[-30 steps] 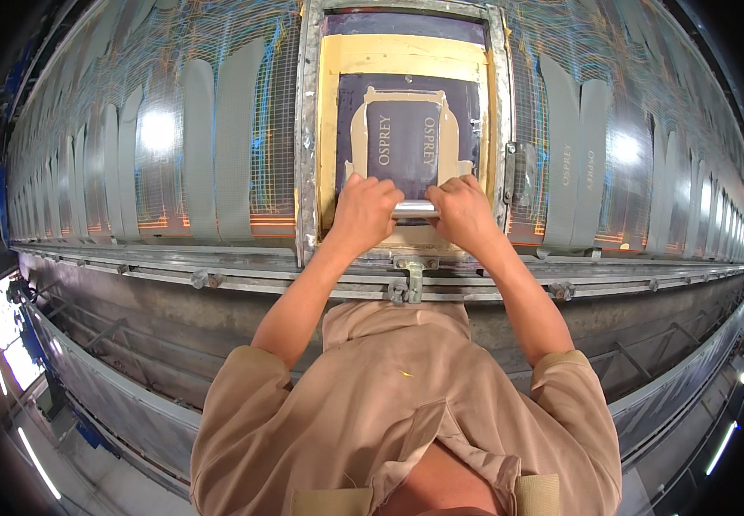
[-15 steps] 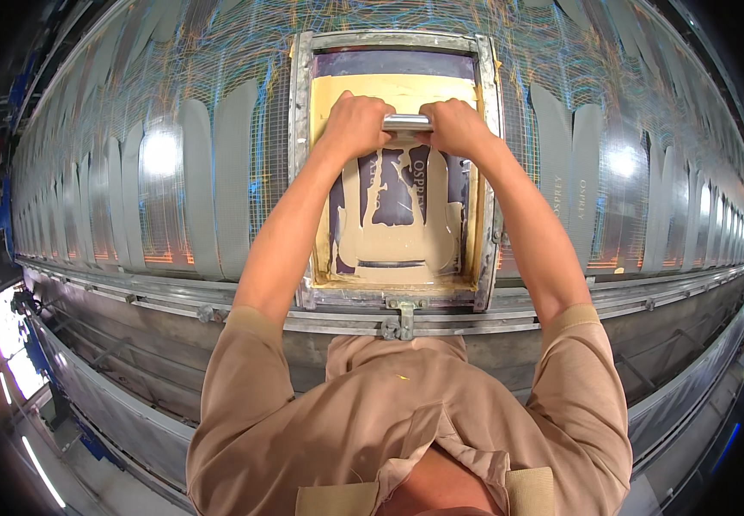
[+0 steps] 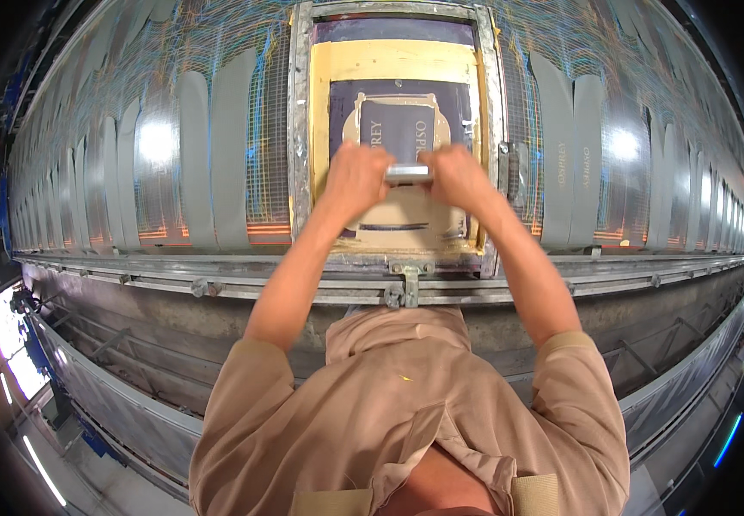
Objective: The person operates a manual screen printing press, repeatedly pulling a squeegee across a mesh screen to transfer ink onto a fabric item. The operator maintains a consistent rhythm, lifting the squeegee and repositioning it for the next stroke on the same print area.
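My left hand (image 3: 357, 182) and my right hand (image 3: 460, 178) are closed round the two ends of a metal-handled squeegee (image 3: 409, 175). It stands across a screen-printing frame (image 3: 300, 112), a little nearer than the frame's middle. Beyond the squeegee, the dark purple screen (image 3: 398, 125) shows with lettering and a beige outline on it. Beige ink (image 3: 406, 211) lies on the screen on the near side of the squeegee. The squeegee's blade is hidden behind the hands and handle. Yellow tape or coating (image 3: 389, 60) borders the screen inside the frame.
Long grey cut panels (image 3: 230, 155) lie in rows on the table to the left, with more grey panels (image 3: 574, 163) at right, some printed. A metal rail (image 3: 174, 268) runs along the near edge. A bracket (image 3: 405, 285) joins the frame's near side to it.
Both hands have drawn the squeegee toward me over the screen. Ink that lay in patches over the middle is now wiped off, leaving the purple area bare. The frame sits slightly higher in view.
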Demonstrator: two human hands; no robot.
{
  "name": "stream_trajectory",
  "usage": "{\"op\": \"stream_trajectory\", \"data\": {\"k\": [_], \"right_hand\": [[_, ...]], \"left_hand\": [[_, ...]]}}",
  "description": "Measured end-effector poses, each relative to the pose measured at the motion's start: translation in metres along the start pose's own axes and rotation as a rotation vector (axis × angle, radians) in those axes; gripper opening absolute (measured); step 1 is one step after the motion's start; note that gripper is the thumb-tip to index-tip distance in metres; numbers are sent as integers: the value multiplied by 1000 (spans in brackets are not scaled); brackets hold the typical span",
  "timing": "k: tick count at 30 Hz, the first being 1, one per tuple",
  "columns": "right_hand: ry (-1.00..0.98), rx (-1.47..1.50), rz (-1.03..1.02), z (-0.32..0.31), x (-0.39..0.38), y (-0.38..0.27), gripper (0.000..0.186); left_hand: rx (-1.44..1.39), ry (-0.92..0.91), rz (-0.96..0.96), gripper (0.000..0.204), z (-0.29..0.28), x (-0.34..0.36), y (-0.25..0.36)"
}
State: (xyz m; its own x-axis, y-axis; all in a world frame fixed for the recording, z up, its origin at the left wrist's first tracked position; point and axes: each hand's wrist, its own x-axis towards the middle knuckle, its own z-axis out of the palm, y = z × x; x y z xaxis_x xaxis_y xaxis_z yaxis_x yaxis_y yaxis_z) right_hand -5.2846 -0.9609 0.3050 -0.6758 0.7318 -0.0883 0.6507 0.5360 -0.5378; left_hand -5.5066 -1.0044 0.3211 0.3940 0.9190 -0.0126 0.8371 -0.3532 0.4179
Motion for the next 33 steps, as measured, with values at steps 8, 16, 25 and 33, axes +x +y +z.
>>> {"op": "stream_trajectory", "data": {"k": [8, 16, 25, 33], "right_hand": [[279, 218, 239, -24, -57, -2, 56], [673, 215, 675, 24, -64, 124, 38], [725, 529, 714, -1, -21, 34, 31], [755, 763, 621, 126, 118, -127, 29]], "left_hand": [[33, -16, -44, 30, 0, -63, 42], [92, 38, -26, 28, 8, -70, 40], [89, 86, -87, 25, -34, -114, -3], [115, 79, -102, 23, -130, -240, -185]]}}
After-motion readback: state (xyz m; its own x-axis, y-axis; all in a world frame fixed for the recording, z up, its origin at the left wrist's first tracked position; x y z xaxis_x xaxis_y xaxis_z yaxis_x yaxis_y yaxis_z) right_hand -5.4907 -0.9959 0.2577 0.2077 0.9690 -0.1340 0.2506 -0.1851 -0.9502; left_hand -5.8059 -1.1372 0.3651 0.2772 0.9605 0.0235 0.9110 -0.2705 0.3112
